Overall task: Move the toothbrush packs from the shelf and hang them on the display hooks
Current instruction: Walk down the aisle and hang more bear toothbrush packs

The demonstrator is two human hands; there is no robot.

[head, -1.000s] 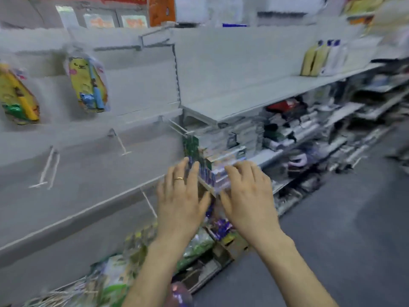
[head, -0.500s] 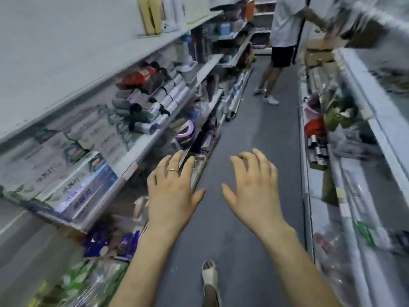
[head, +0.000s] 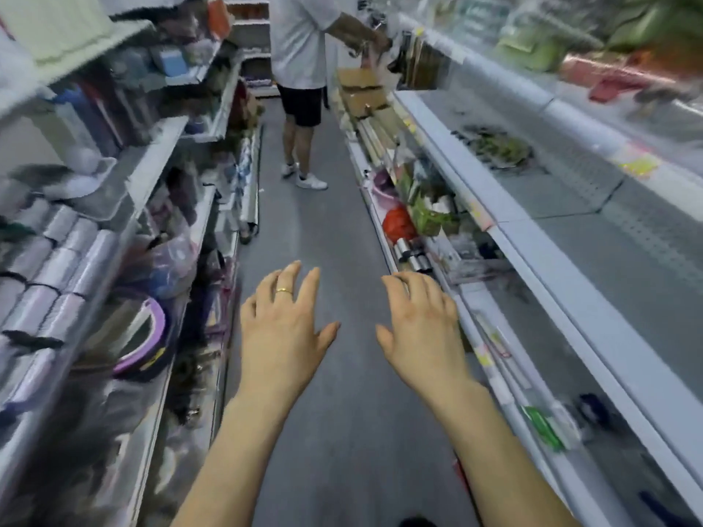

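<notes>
My left hand, with a gold ring, and my right hand are both held out palm down over the grey aisle floor. The fingers of both are spread and relaxed, and neither holds anything. No toothbrush packs or display hooks show in this view. The frame is blurred by head motion.
Shelves packed with goods line the left side. A long grey shelf unit runs along the right, with bagged items on its lower tier. A person in a white shirt and dark shorts stands further down the aisle, handling goods at the right shelf.
My view has swung right, away from the wall with hooks and the boxed goods, to look down the aisle. Both hands stayed empty and outstretched throughout.
</notes>
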